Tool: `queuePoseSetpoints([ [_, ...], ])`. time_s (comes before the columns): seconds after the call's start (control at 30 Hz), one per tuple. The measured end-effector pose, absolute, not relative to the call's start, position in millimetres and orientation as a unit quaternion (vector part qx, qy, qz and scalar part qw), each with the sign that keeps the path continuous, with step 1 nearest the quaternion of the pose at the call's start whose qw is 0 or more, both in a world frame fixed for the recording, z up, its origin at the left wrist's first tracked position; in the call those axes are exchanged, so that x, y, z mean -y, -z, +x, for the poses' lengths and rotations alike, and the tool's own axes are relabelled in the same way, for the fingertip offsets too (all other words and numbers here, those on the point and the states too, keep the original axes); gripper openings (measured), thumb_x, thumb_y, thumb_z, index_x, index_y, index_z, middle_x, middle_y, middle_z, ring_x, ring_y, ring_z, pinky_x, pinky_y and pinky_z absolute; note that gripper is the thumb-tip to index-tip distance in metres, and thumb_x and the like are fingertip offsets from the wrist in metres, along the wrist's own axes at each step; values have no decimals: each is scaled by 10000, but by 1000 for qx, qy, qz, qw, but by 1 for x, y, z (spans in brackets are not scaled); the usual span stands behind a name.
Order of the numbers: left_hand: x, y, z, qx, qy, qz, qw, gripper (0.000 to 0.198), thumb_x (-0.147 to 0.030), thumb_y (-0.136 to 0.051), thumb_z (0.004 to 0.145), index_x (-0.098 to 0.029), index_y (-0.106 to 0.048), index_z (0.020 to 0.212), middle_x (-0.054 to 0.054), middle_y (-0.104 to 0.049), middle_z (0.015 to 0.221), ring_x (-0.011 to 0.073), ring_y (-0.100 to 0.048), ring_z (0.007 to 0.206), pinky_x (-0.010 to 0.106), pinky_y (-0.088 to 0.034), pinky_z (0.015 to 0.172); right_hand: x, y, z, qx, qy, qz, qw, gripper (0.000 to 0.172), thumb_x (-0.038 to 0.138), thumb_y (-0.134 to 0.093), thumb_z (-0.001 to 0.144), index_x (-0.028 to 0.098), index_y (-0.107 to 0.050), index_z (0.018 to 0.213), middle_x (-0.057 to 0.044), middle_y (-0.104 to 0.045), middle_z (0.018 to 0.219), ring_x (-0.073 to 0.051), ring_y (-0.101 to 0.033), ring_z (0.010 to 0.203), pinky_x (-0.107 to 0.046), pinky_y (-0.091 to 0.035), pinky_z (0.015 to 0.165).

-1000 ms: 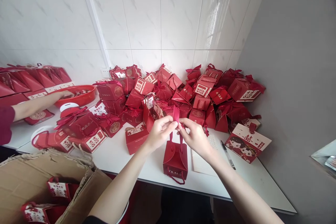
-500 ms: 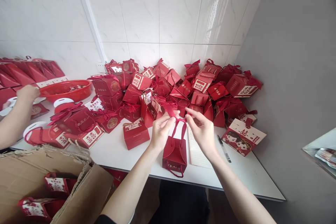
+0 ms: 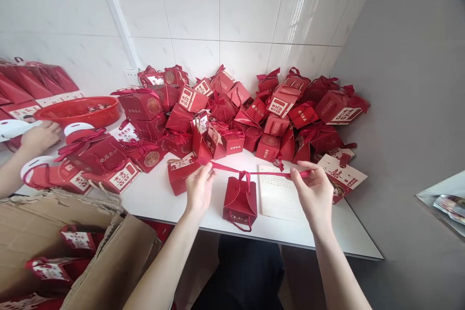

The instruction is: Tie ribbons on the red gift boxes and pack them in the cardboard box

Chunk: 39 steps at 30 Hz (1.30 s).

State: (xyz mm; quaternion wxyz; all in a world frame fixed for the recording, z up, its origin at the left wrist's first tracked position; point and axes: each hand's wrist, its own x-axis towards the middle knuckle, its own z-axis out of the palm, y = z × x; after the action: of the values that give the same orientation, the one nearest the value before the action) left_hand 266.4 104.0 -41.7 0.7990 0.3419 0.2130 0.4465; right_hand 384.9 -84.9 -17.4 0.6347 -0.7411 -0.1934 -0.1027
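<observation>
A small dark red gift box [image 3: 240,199] stands at the table's front edge, a twisted cord handle hanging on its front. Red ribbon [image 3: 267,173] rises from its top to a crossing point, and its two ends are drawn out sideways in a nearly straight line. My left hand [image 3: 199,186] is closed, pinching one end between thumb and fingers. On the other side my right hand [image 3: 315,193] pinches the opposite end. Just left of the box, close to my left hand, lies another red box [image 3: 178,174]. An open notebook [image 3: 279,198] with handwriting lies partly behind my right hand.
Many red gift boxes [image 3: 225,106] are heaped against the tiled wall. A card-topped box [image 3: 341,177] sits at the right. At left are a red basin [image 3: 82,112], a co-worker's hand [image 3: 41,136] and a cardboard carton [image 3: 105,252] holding red boxes.
My hands have moved apart from close together, stretching the ribbon wide above the box. The co-worker's hand has shifted slightly, and the whole view has tilted a little.
</observation>
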Motion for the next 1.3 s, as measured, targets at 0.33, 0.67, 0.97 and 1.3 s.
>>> queuePoseSetpoints([
  [0.33,-145,92,209,-365,-369,649,556,147,-282,-720,575,-164,-641,615,65,-621,721,221,-587,715,385,-477,784,153,74,400,202,-5,-903,380,277,447,-557,636,216,-614,778,-30,-574,593,-222,-567,558,-347,-456,531],
  [0.67,-120,68,239,-132,-187,879,417,238,-389,-471,828,-207,-616,779,43,-613,888,211,-563,873,292,-434,760,83,60,379,415,-130,-812,388,412,542,-381,861,190,-593,832,-75,-626,820,-212,-595,779,-354,-464,719],
  [0.97,-129,75,241,-116,26,756,644,349,-505,-559,753,-173,-586,652,-11,-526,638,118,-443,567,213,-316,509,72,73,385,358,-369,-700,496,486,615,-470,789,160,-571,653,-32,-605,661,-173,-568,661,-340,-457,739],
  [1.3,-130,98,236,-139,2,618,774,367,-424,-594,738,-174,-393,559,-65,-329,503,68,-312,461,224,-289,485,82,90,383,307,-355,-681,563,425,592,-590,714,174,-532,659,-1,-547,629,-139,-523,619,-303,-448,681],
])
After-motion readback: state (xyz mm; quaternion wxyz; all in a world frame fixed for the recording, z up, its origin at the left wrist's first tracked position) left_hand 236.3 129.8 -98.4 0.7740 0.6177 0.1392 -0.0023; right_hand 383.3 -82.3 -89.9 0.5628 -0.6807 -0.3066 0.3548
